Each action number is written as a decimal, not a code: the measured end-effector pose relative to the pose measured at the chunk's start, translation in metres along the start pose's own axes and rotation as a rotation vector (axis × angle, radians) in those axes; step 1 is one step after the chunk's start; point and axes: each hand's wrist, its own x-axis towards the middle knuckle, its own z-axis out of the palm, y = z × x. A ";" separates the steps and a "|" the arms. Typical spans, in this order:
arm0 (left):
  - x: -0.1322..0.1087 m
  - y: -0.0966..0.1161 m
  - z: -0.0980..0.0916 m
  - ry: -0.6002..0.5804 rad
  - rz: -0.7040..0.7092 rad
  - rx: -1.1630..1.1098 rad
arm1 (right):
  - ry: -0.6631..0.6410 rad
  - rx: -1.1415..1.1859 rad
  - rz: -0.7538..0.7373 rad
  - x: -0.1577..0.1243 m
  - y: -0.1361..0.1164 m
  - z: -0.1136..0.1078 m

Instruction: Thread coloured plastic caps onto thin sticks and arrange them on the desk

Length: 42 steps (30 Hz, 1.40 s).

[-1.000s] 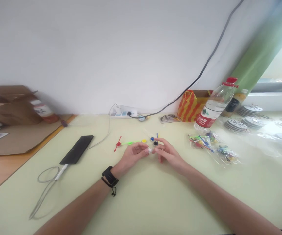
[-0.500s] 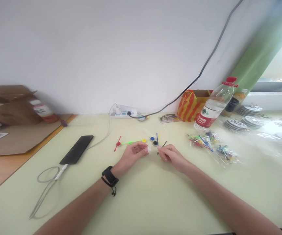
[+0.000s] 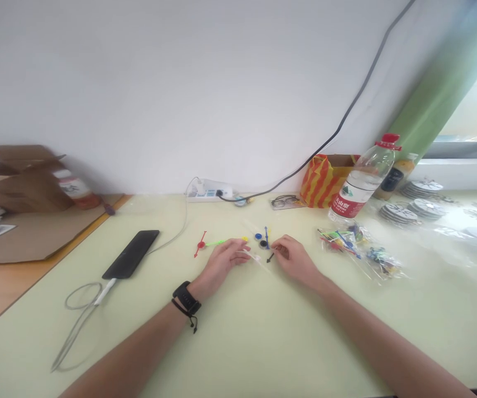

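My left hand (image 3: 226, 255) is closed at the fingertips on a thin whitish arrow pointer (image 3: 258, 258), which sticks out to the right. With bent fingers my right hand (image 3: 292, 257) pinches a black arrow pointer (image 3: 270, 257) whose head points down-left. Between and behind the hands lie a blue arrow pointer (image 3: 267, 236), a blue disc (image 3: 258, 236) and a black disc (image 3: 262, 244). Left of them are a red arrow pointer with its disc (image 3: 200, 245), a green pointer (image 3: 214, 243) and a yellow disc (image 3: 245, 239), these last two partly hidden by my left hand.
Clear bags of coloured pointers (image 3: 346, 243) lie to the right, near a water bottle (image 3: 354, 188) and stacked round discs (image 3: 398, 213). A striped bag (image 3: 321, 179) and a power strip (image 3: 209, 192) stand by the wall. Leftward are a cabled phone (image 3: 131, 254) and a cardboard box (image 3: 26, 182).
The whitish pointer now shows more of its length beside my left fingertips. My right hand has shifted slightly right, off the blue pointer's lower end, and the black pointer has turned with it.
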 end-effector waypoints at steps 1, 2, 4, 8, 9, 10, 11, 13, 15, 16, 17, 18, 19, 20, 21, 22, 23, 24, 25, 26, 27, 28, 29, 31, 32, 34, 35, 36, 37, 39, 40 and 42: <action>0.000 -0.001 0.000 0.007 0.008 0.055 | -0.011 -0.003 -0.002 0.000 0.000 0.000; 0.000 -0.003 0.000 0.015 0.019 0.116 | -0.017 -0.007 -0.003 -0.001 -0.001 0.000; -0.001 -0.007 0.001 0.020 0.061 0.233 | -0.025 -0.023 -0.010 -0.001 -0.002 0.001; -0.007 -0.011 0.007 -0.089 0.244 0.491 | -0.038 -0.056 -0.040 -0.002 -0.002 0.002; -0.010 -0.011 0.009 -0.132 0.298 0.571 | -0.041 -0.063 -0.045 -0.002 -0.002 0.002; -0.013 -0.011 0.011 -0.169 0.353 0.648 | -0.041 -0.070 -0.049 -0.002 -0.002 0.002; -0.016 -0.010 0.012 -0.205 0.399 0.716 | -0.040 -0.079 -0.052 -0.002 -0.002 0.002; -0.021 -0.008 0.014 -0.275 0.459 0.816 | -0.030 -0.095 -0.058 -0.002 -0.002 0.002; -0.025 -0.006 0.016 -0.341 0.485 0.886 | -0.020 -0.097 -0.060 -0.002 -0.002 0.002; -0.026 -0.005 0.016 -0.373 0.495 0.918 | -0.016 -0.093 -0.059 -0.002 -0.002 0.002; -0.027 -0.004 0.016 -0.406 0.505 0.948 | -0.013 -0.087 -0.056 -0.002 -0.002 0.002; -0.028 -0.003 0.017 -0.435 0.519 0.976 | -0.012 -0.083 -0.055 -0.002 -0.001 0.002; -0.028 -0.002 0.017 -0.462 0.535 0.997 | -0.013 -0.082 -0.054 -0.002 -0.001 0.002; -0.029 -0.002 0.018 -0.481 0.552 1.006 | -0.013 -0.084 -0.056 -0.002 -0.001 0.002; -0.029 -0.002 0.018 -0.487 0.570 1.003 | -0.012 -0.089 -0.061 -0.002 -0.002 0.002; -0.029 -0.002 0.018 -0.480 0.583 0.991 | -0.008 -0.099 -0.069 -0.002 -0.002 0.002; -0.029 -0.002 0.019 -0.466 0.591 0.977 | -0.001 -0.112 -0.081 -0.002 -0.003 0.002; -0.029 -0.003 0.019 -0.450 0.594 0.968 | 0.008 -0.125 -0.097 -0.003 -0.005 0.002; -0.028 -0.004 0.019 -0.434 0.593 0.966 | 0.017 -0.137 -0.114 -0.003 -0.007 0.002; -0.028 -0.005 0.018 -0.420 0.591 0.973 | 0.024 -0.146 -0.129 -0.004 -0.008 0.002; -0.027 -0.006 0.018 -0.407 0.590 0.988 | 0.030 -0.152 -0.141 -0.004 -0.010 0.002; -0.026 -0.007 0.017 -0.388 0.593 1.005 | 0.035 -0.153 -0.145 -0.005 -0.012 0.001; -0.025 -0.008 0.016 -0.360 0.597 1.022 | 0.038 -0.148 -0.140 -0.005 -0.013 0.001; -0.023 -0.010 0.014 -0.289 0.593 1.051 | 0.038 -0.112 -0.105 -0.005 -0.014 0.001; -0.023 -0.010 0.013 -0.249 0.583 1.064 | 0.036 -0.084 -0.085 -0.005 -0.014 0.001; -0.021 -0.011 0.012 -0.178 0.562 1.098 | 0.041 -0.023 -0.060 -0.005 -0.013 0.001; -0.020 -0.011 0.011 -0.148 0.557 1.123 | 0.050 0.003 -0.058 -0.004 -0.012 0.002; -0.020 -0.010 0.011 -0.120 0.559 1.154 | 0.063 0.021 -0.060 -0.004 -0.011 0.002; -0.019 -0.010 0.010 -0.090 0.566 1.190 | 0.078 0.030 -0.063 -0.003 -0.011 0.002; -0.017 -0.011 0.008 -0.030 0.577 1.261 | 0.097 0.030 -0.069 -0.002 -0.010 0.003; -0.016 -0.011 0.006 0.003 0.577 1.291 | 0.101 0.025 -0.071 -0.002 -0.010 0.003; -0.013 -0.011 0.002 0.066 0.567 1.333 | 0.102 0.017 -0.074 -0.002 -0.010 0.003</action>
